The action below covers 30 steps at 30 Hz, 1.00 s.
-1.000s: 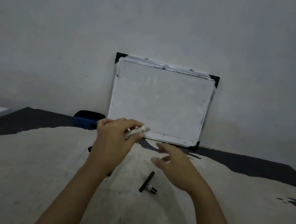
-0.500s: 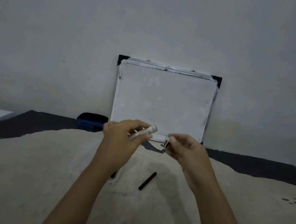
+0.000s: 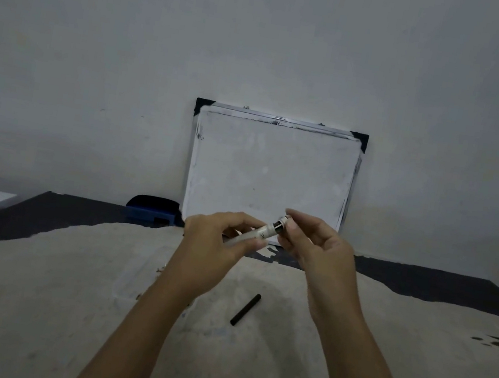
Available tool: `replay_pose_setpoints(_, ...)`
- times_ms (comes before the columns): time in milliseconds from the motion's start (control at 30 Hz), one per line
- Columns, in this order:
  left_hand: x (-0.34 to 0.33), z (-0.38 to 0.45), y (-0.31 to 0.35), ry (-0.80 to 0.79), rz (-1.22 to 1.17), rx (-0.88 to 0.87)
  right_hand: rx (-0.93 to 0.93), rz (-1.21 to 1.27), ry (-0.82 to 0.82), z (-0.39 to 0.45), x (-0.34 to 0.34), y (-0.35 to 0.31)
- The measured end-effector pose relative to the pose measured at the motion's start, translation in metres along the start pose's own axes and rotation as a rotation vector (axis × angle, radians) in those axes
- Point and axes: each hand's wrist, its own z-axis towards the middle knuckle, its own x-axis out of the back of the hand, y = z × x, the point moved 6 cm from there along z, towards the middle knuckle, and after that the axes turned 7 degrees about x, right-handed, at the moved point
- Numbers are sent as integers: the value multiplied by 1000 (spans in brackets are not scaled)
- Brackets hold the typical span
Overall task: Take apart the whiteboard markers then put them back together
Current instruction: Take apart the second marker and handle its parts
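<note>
White marker barrel (image 3: 252, 234), raised over the table (image 3: 30, 285), is pinched in the left hand (image 3: 213, 242) to steady it; the right hand (image 3: 314, 248) grips the nib section (image 3: 281, 226) at its mouth, apparently seating it. Black ink core (image 3: 245, 309) lies below, within reach.

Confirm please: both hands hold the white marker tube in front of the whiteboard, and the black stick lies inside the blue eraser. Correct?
Not quite. In the head view the black stick lies on the table, far from the blue eraser. The rest is right.
</note>
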Motion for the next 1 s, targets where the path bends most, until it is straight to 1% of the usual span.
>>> replay_pose_setpoints(133, 0, 0, 2, 37, -10, 11, 123, -141, -26, -4, -6, -6)
replay_pose_setpoints(333, 2, -2, 5, 112, -43, 1, 153, -116, -22, -9, -13, -4)
replay_pose_setpoints(433, -1, -3, 8, 139, -38, -24, 169, -90, 19, -10, -11, -3)
replay_pose_setpoints(600, -4, -4, 9, 164, -33, -39, 133, -13, 62, -8, -8, 1)
replay_pose_setpoints(733, -5, -3, 9, 167, -11, -47, 128, 21, 57, -7, -7, 1)
replay_pose_setpoints(833, -6, -3, 9, 165, 15, -43, 90, 49, 57, -7, -6, 5)
replay_pose_setpoints(900, -5, -3, 7, 163, 17, -34, 57, 47, 43, -6, -5, 9)
replay_pose_setpoints(1000, -2, -2, 3, 138, 23, -10, 2, 34, -41, -5, -8, 14)
